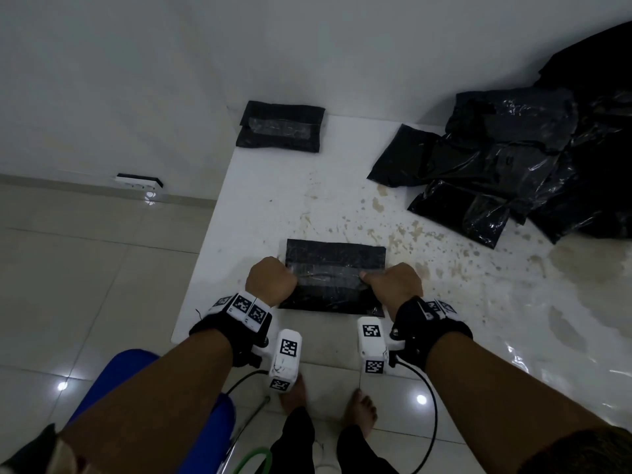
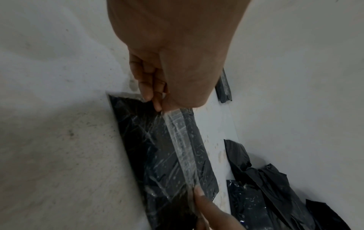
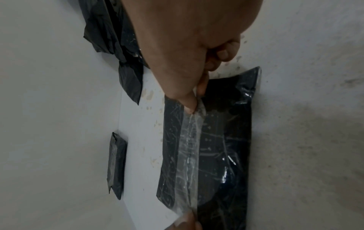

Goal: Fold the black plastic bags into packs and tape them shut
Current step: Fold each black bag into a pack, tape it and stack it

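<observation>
Pinching the left end of the clear tape [image 1: 330, 276], my left hand [image 1: 270, 279] held it taut over the folded pack [image 1: 333, 254]; my right hand [image 1: 398, 285] pinched the other end. I judged it best lowered level, then pressed outward from the pack's middle. The pack lay flat on the bench [image 1: 342, 186], its long axis left-right.

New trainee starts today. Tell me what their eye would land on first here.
First, both hands, left hand and right hand, pinching a clear tape strip across the folded black pack at the table's near edge. Next, the heap of loose black bags far right, and a taped pack at the far corner.
</observation>
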`<state>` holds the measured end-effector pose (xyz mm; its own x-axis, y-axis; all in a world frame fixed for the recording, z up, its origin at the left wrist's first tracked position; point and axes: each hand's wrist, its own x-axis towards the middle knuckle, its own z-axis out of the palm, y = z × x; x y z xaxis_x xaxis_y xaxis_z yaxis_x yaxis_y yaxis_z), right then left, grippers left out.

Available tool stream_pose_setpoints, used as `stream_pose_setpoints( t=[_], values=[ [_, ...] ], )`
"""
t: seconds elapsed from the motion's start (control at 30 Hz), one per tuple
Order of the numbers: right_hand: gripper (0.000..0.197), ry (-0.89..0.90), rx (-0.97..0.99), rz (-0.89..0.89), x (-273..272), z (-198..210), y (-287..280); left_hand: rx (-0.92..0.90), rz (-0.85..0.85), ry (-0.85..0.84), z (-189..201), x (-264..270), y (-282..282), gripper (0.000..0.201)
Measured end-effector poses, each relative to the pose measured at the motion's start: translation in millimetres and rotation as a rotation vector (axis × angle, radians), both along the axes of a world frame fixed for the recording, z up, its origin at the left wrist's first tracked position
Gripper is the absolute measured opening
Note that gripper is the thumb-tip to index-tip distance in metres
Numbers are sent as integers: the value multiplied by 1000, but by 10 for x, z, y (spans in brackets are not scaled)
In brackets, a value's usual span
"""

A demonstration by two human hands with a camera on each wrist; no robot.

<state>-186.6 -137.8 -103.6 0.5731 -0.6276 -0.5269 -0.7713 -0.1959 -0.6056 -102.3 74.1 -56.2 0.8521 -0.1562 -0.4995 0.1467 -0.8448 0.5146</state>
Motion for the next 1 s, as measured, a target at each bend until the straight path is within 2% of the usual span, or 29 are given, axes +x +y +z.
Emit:
stream_pose_setpoints(
  t=[0.1, 0.2, 0.37, 0.43, 0.53, 0.6, 0.63, 0.73, 0.8, 0.83, 0.9, 1.0],
  values=[
    [51, 48, -17, -14, 1, -55, -25, 5, -23, -6, 7, -16, 6, 47],
    [50, 59, -40, 16, 10, -72, -12, 55, -52, -3, 13, -20, 33, 42],
    [52, 89, -90, 61, 11, -107, -2, -23, 64, 22, -29, 32, 58, 31],
    [50, 91, -97, 69, 8, -103, 0, -61, 88, 27, -31, 20, 55, 45],
    [52, 100, -109, 79, 8, -85, -5, -62, 135, -12, -44, -32, 15, 51],
    [53, 113, -121, 91, 14, -102, -10, 9, 178, -31, -78, -81, -65, 97],
    [55, 116, -120, 96, 13, -107, -4, 41, 188, -35, -87, -110, -142, 112],
    [66, 123, -127, 94, 9, -119, -2, 189, 180, -59, -129, -193, -421, 125],
    [63, 136, -113, 99, 2, -114, -3, 262, 175, -65, -165, -214, -480, 118],
    [62, 143, -105, 104, 1, -100, -10, 242, 191, -63, -218, -204, -461, 112],
    [65, 156, -93, 113, -10, -93, -33, 91, 221, -51, -276, -165, -351, 98],
    [70, 139, -60, 124, -41, -110, -59, -73, 223, -76, -309, -67, -146, 59]
  ],
)
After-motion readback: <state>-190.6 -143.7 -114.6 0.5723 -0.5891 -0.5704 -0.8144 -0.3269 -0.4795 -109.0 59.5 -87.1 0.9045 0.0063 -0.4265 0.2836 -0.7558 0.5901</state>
